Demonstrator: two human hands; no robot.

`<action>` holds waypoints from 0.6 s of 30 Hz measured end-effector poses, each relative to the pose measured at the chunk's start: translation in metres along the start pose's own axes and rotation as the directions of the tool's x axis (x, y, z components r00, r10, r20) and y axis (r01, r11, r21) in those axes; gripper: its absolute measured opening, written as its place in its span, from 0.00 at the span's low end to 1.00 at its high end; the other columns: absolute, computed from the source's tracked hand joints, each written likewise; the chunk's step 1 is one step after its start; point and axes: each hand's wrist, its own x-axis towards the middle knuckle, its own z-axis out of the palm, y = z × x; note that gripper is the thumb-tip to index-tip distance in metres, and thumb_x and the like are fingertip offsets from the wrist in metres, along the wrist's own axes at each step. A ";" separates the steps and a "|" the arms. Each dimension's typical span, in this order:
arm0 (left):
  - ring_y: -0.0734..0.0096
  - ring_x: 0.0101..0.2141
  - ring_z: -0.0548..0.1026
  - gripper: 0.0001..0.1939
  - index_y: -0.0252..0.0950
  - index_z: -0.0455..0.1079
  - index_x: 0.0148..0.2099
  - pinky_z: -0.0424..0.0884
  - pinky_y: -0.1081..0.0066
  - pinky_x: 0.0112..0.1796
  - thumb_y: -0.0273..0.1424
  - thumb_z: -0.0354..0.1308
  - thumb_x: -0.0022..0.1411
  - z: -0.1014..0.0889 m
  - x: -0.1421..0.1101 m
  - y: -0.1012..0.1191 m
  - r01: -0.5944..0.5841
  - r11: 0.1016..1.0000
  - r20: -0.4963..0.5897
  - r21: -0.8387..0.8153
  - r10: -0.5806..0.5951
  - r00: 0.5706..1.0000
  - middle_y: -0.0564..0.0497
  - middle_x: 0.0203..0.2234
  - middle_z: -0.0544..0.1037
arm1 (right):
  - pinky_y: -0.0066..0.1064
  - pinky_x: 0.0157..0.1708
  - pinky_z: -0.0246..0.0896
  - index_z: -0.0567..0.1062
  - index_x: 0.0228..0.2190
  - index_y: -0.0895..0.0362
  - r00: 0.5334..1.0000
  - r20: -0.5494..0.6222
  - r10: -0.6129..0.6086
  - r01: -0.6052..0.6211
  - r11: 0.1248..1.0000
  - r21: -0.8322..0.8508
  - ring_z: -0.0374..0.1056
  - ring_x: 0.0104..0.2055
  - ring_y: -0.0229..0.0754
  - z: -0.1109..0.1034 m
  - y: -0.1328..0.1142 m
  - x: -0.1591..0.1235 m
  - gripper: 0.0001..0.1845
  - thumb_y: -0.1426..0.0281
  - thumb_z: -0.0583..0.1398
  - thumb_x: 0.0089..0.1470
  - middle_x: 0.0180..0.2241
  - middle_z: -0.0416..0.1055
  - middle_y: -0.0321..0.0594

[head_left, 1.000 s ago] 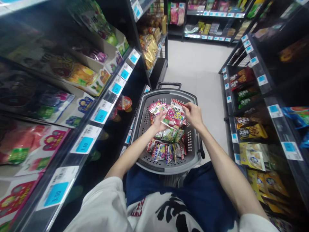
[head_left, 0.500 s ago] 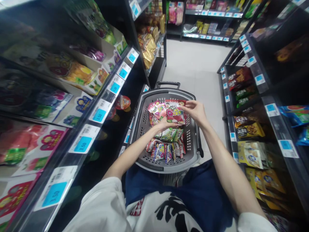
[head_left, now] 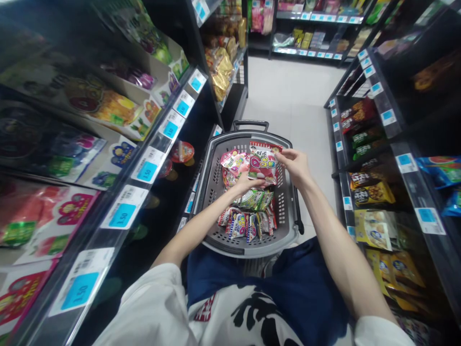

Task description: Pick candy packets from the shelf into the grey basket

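Over the basket (head_left: 285,230), my right hand (head_left: 296,166) pinches the right edge of a red-and-white bag of gummy candy (head_left: 264,163). My left hand (head_left: 247,183) is closed at the bag's lower left edge, its fingertips pointing right. The bag's printed front faces up towards me. Behind my left hand, pink candy bags (head_left: 236,163) lie against the basket's left side. Closer to me are green candy bags (head_left: 255,199) and a row of small candy bags (head_left: 238,226) standing on edge. My hands and the held bag hide part of the contents.
The grey basket's folded handle (head_left: 251,126) is at its far end. A shelf (head_left: 142,175) with price tags and bagged sweets runs close on the left. Another shelf (head_left: 399,137) with snack bags stands on the right. Pale floor (head_left: 288,91) stretches between them to a far shelf (head_left: 306,54).
The red-and-white bag has tilted and shifted slightly up and to the right. My right hand has moved a little right with it, and my left hand now sits at its lower edge.
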 end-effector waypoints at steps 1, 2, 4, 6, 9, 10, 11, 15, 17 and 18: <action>0.66 0.32 0.82 0.27 0.31 0.76 0.45 0.81 0.62 0.42 0.39 0.77 0.46 0.000 -0.001 0.000 -0.002 1.000 0.016 0.010 0.002 1.000 0.43 0.37 0.84 | 0.36 0.38 0.71 0.77 0.33 0.60 1.000 -0.019 -0.004 0.004 1.000 -0.001 0.74 0.37 0.42 -0.001 0.001 0.001 0.26 0.53 0.74 0.41 0.36 0.78 0.47; 0.66 0.32 0.82 0.26 0.31 0.76 0.45 0.81 0.62 0.42 0.39 0.77 0.46 0.001 -0.002 0.001 -0.004 1.000 0.027 0.019 0.004 1.000 0.42 0.37 0.84 | 0.36 0.38 0.71 0.77 0.33 0.60 0.999 -0.041 -0.009 0.008 1.000 -0.006 0.73 0.36 0.42 -0.002 0.002 0.002 0.26 0.52 0.73 0.42 0.36 0.77 0.47; 0.64 0.33 0.83 0.26 0.31 0.76 0.44 0.81 0.61 0.42 0.39 0.77 0.46 0.002 -0.003 0.003 -0.008 0.999 0.037 0.037 0.006 0.999 0.42 0.36 0.84 | 0.36 0.38 0.70 0.76 0.32 0.59 0.997 -0.078 -0.019 0.018 1.000 -0.021 0.73 0.36 0.42 -0.003 0.004 0.004 0.25 0.51 0.73 0.44 0.35 0.77 0.47; 0.62 0.33 0.83 0.25 0.31 0.76 0.43 0.81 0.61 0.41 0.40 0.77 0.46 0.003 -0.004 0.004 -0.014 0.998 0.042 0.055 0.012 0.999 0.42 0.36 0.84 | 0.36 0.38 0.70 0.76 0.31 0.58 0.995 -0.100 -0.023 0.020 0.999 -0.034 0.73 0.36 0.42 -0.003 0.005 0.004 0.26 0.50 0.73 0.43 0.35 0.77 0.46; 0.61 0.33 0.83 0.27 0.32 0.75 0.44 0.81 0.61 0.40 0.41 0.77 0.46 0.004 -0.004 0.005 -0.024 0.997 0.037 0.067 0.022 0.999 0.42 0.36 0.84 | 0.35 0.38 0.70 0.75 0.31 0.57 0.993 -0.120 -0.015 0.011 0.999 -0.038 0.73 0.36 0.42 -0.002 0.005 0.004 0.26 0.50 0.72 0.42 0.35 0.78 0.46; 0.61 0.33 0.83 0.27 0.32 0.75 0.44 0.81 0.60 0.40 0.41 0.77 0.45 0.003 -0.004 0.005 -0.029 0.997 0.033 0.072 0.027 0.999 0.42 0.35 0.84 | 0.35 0.38 0.70 0.75 0.31 0.57 0.992 -0.124 -0.011 0.006 0.999 -0.038 0.73 0.36 0.42 -0.001 0.005 0.004 0.26 0.49 0.72 0.42 0.35 0.78 0.46; 0.60 0.33 0.83 0.27 0.32 0.75 0.44 0.81 0.60 0.40 0.41 0.77 0.46 0.003 -0.004 0.005 -0.035 0.996 0.032 0.083 0.033 0.999 0.43 0.35 0.84 | 0.35 0.37 0.70 0.75 0.31 0.57 0.992 -0.127 -0.007 0.002 0.999 -0.038 0.73 0.36 0.42 0.000 0.004 0.003 0.26 0.49 0.72 0.43 0.36 0.78 0.45; 0.61 0.32 0.83 0.24 0.33 0.76 0.42 0.80 0.60 0.40 0.42 0.75 0.47 0.002 -0.001 0.008 -0.079 0.988 0.046 0.136 0.073 0.996 0.43 0.33 0.84 | 0.34 0.36 0.68 0.75 0.31 0.56 0.990 -0.139 0.008 -0.013 0.999 -0.039 0.72 0.36 0.41 0.001 0.003 0.003 0.29 0.46 0.72 0.41 0.36 0.78 0.45; 0.62 0.31 0.82 0.22 0.33 0.77 0.41 0.80 0.61 0.40 0.41 0.75 0.48 0.002 0.000 0.009 -0.106 0.981 0.050 0.162 0.099 0.994 0.44 0.32 0.84 | 0.33 0.35 0.68 0.75 0.31 0.56 0.990 -0.144 0.010 -0.014 0.999 -0.033 0.72 0.36 0.41 0.000 0.002 0.003 0.31 0.45 0.73 0.39 0.36 0.77 0.45; 0.62 0.30 0.82 0.21 0.33 0.77 0.41 0.80 0.61 0.40 0.41 0.75 0.49 0.001 0.000 0.010 -0.121 0.977 0.054 0.174 0.113 0.992 0.44 0.32 0.84 | 0.32 0.34 0.67 0.74 0.32 0.57 0.990 -0.144 0.010 -0.014 0.999 -0.029 0.72 0.36 0.40 0.000 0.002 0.003 0.32 0.44 0.73 0.38 0.36 0.77 0.45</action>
